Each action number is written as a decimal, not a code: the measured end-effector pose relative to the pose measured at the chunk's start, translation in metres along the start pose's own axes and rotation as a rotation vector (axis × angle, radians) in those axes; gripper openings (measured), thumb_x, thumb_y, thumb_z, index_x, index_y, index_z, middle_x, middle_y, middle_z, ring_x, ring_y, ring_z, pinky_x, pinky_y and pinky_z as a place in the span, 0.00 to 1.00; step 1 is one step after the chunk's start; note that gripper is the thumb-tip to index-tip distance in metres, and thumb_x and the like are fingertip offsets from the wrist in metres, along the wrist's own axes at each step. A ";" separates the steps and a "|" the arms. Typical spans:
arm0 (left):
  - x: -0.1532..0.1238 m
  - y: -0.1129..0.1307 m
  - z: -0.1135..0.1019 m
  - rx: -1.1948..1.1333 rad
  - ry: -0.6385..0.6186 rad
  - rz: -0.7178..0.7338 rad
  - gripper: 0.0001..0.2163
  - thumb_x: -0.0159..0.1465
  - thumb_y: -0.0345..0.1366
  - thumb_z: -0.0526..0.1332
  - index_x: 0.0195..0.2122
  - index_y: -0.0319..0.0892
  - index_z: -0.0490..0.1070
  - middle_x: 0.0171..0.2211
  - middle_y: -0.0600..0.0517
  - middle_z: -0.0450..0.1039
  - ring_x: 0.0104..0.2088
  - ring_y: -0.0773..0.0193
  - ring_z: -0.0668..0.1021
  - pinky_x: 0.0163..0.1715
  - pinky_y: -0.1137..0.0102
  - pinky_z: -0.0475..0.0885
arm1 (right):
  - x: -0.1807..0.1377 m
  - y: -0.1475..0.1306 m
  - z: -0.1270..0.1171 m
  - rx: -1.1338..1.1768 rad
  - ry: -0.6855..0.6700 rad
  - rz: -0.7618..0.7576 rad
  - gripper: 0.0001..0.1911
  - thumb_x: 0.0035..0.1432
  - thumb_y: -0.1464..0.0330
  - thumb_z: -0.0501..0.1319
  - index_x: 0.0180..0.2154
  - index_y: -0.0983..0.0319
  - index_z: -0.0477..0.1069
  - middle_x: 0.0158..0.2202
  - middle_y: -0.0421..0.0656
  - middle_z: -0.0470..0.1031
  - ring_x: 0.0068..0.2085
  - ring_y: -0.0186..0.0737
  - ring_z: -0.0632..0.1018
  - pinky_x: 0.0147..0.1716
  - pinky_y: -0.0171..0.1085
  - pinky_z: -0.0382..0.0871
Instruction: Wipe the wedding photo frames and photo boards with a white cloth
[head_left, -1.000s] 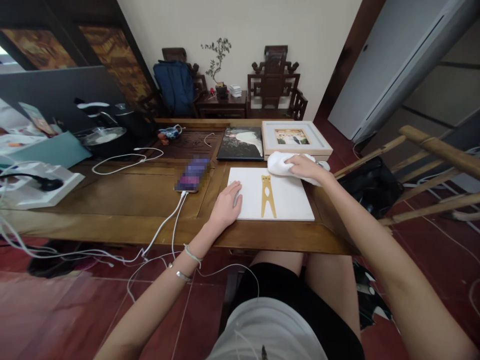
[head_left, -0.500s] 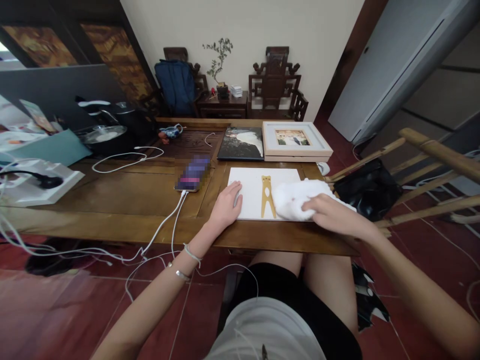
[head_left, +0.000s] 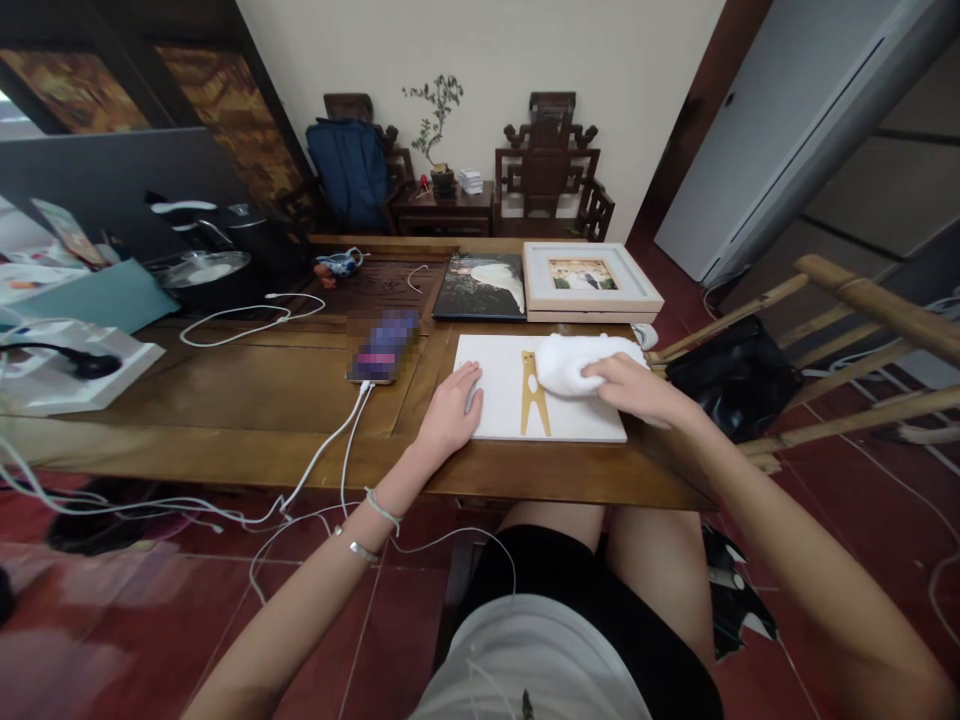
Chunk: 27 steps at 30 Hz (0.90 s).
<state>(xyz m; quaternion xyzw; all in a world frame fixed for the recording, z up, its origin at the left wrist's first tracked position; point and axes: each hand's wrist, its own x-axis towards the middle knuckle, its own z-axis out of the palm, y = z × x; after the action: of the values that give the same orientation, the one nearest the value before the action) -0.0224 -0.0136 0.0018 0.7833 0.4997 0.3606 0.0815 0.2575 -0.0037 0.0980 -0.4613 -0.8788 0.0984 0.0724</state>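
Note:
A white board (head_left: pixel 495 400) lies flat near the front edge of the wooden table. On its middle is a gold, two-legged figure (head_left: pixel 534 400) with a small bear-like head and a white oval at its belly. My left hand (head_left: pixel 451 408) rests on the board's left edge, fingers stretched out and holding nothing. In my right hand (head_left: pixel 637 385) is a bunched white cloth (head_left: pixel 566 365), pressed on the right part of the board beside the figure's head. The cloth hides the board's upper right corner.
Behind the board lie a dark photo panel (head_left: pixel 480 287) and a white picture frame (head_left: pixel 592 285). A charging phone (head_left: pixel 384 345) is to the left, its white cables (head_left: pixel 330 450) hanging over the table edge. A bamboo rack (head_left: pixel 862 370) stands at the right.
My right hand has moved the white cloth away from me and slightly left, uncovering the board's lower right corner. My left hand stays in place on the board.

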 end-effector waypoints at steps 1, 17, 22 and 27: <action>0.000 0.000 0.000 -0.002 0.003 0.002 0.16 0.64 0.31 0.51 0.50 0.36 0.69 0.55 0.40 0.69 0.58 0.53 0.69 0.59 0.53 0.63 | 0.014 0.002 0.000 -0.002 0.005 0.002 0.20 0.44 0.77 0.49 0.35 0.64 0.76 0.37 0.47 0.79 0.40 0.48 0.75 0.41 0.38 0.63; 0.000 -0.007 0.005 -0.026 0.022 0.020 0.16 0.64 0.32 0.51 0.50 0.33 0.69 0.55 0.38 0.69 0.58 0.52 0.68 0.60 0.54 0.62 | 0.050 -0.051 0.039 -0.217 0.039 -0.090 0.20 0.52 0.82 0.49 0.42 0.69 0.74 0.49 0.59 0.72 0.56 0.52 0.69 0.53 0.47 0.58; 0.000 -0.007 0.004 -0.015 0.006 0.018 0.16 0.64 0.32 0.51 0.51 0.32 0.68 0.55 0.37 0.68 0.59 0.51 0.68 0.60 0.54 0.62 | -0.011 -0.088 0.049 -0.198 -0.006 -0.168 0.22 0.50 0.83 0.49 0.43 0.68 0.74 0.59 0.55 0.64 0.64 0.55 0.57 0.59 0.56 0.51; 0.000 -0.005 0.002 -0.019 0.000 0.013 0.16 0.64 0.31 0.51 0.51 0.32 0.68 0.56 0.37 0.68 0.59 0.52 0.67 0.60 0.54 0.62 | -0.058 -0.121 0.053 -0.144 -0.081 -0.231 0.21 0.48 0.83 0.50 0.40 0.67 0.76 0.60 0.54 0.64 0.64 0.58 0.57 0.59 0.60 0.52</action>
<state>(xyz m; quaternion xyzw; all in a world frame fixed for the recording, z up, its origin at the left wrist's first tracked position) -0.0241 -0.0107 -0.0020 0.7859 0.4910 0.3659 0.0866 0.1826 -0.1240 0.0733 -0.3567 -0.9330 0.0448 0.0145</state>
